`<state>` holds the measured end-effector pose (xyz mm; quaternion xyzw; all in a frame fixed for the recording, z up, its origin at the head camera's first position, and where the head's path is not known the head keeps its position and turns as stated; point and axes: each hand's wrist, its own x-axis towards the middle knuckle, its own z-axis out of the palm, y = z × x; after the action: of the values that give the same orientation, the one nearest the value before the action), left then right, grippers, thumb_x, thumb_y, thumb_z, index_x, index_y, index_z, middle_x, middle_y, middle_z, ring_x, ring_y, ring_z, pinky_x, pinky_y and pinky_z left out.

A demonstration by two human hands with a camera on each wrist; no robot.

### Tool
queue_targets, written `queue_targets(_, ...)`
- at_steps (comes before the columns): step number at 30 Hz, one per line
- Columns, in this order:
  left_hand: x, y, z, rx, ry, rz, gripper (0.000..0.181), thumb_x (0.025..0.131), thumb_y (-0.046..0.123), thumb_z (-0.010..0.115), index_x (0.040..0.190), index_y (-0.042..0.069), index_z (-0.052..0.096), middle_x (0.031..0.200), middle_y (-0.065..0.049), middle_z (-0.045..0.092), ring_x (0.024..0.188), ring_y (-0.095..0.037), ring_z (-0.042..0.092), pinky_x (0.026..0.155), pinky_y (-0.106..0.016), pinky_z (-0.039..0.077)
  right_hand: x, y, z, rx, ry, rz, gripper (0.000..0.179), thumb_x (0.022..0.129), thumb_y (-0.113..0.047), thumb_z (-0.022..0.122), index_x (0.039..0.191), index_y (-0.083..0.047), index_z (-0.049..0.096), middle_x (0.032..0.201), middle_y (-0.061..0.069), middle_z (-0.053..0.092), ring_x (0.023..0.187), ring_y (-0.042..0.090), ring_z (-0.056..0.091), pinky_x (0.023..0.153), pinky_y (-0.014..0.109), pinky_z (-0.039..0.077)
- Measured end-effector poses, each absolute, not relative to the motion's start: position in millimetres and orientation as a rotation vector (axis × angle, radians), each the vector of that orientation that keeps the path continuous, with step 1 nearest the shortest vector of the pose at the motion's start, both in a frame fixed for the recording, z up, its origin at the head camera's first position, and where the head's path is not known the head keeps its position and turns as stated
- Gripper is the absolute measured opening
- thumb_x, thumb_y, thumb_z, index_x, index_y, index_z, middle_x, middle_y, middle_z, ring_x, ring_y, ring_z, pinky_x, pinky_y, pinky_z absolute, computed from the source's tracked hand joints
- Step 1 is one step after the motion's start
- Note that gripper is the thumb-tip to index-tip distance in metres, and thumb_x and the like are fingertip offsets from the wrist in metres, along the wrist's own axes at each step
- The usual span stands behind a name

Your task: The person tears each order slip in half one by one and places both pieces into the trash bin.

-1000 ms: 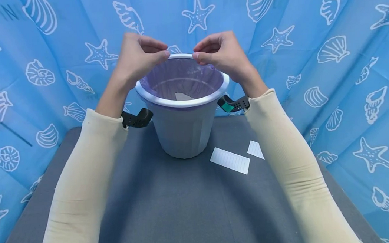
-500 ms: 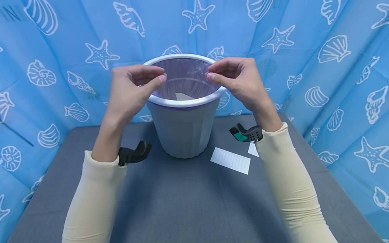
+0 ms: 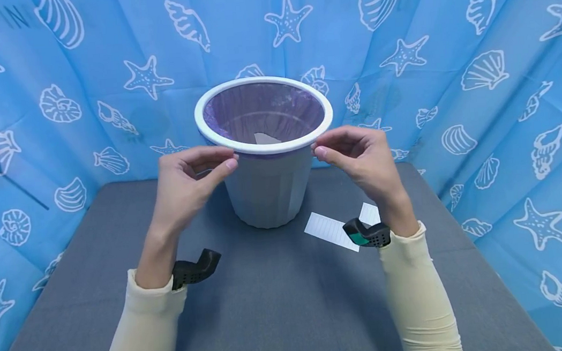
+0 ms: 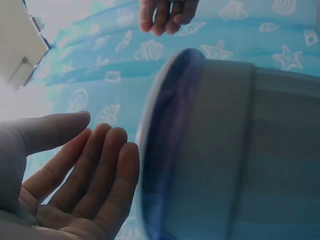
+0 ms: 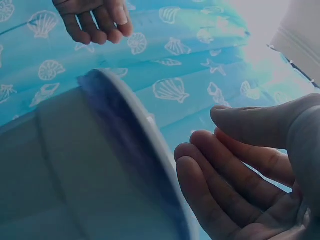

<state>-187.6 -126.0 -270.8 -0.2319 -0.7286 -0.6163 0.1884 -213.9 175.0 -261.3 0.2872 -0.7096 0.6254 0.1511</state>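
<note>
A grey waste bin (image 3: 268,189) stands upright on the grey table, a white ring (image 3: 266,148) round its top. Purple bag liner (image 3: 267,104) covers its inside, and a bit of it shows below the ring. Down in the bin lies a white piece (image 3: 265,138). My left hand (image 3: 180,189) hovers at the bin's near left, fingers loosely bent and thumb apart from them, with nothing held. On the near right my right hand (image 3: 367,162) has a like pose and also holds nothing. Both wrist views show the fingertips (image 4: 127,155) close to the rim; contact is unclear.
Two white lined paper pieces lie on the table right of the bin: a larger paper strip (image 3: 325,231) and a smaller paper piece (image 3: 370,214) partly behind my right wrist. A blue curtain (image 3: 110,62) with shells and starfish hangs behind the table (image 3: 274,294).
Both hands have left the far side of the ring, parted, and come back towards me along its two sides to the near side. The bin and papers stay put.
</note>
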Motion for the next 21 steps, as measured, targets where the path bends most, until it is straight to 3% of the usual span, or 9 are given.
queue_targets(12,-191.7,-120.8,-330.8,-0.601,-2.103,-1.829,0.026,0.091,0.006,0.076,0.114,-0.007,0.072,0.106,-0.014,0.074,0.094,-0.019,0.071,0.084,-0.028,0.056,-202.9,185.1,-322.6,0.725,-2.101,1.859,0.018,0.088,0.010,0.073,0.105,0.011,0.071,0.098,0.011,0.074,0.091,0.021,0.073,0.082,0.031,0.057)
queue_targets(21,-198.4,-120.1,-362.2,-0.508,-2.170,-1.838,0.026,0.093,0.009,0.076,0.113,-0.006,0.072,0.106,-0.015,0.074,0.095,-0.021,0.071,0.086,-0.029,0.056,-202.4,192.8,-354.8,0.632,-2.177,1.849,0.019,0.089,0.006,0.073,0.108,0.011,0.070,0.102,0.019,0.073,0.093,0.018,0.072,0.085,0.028,0.057)
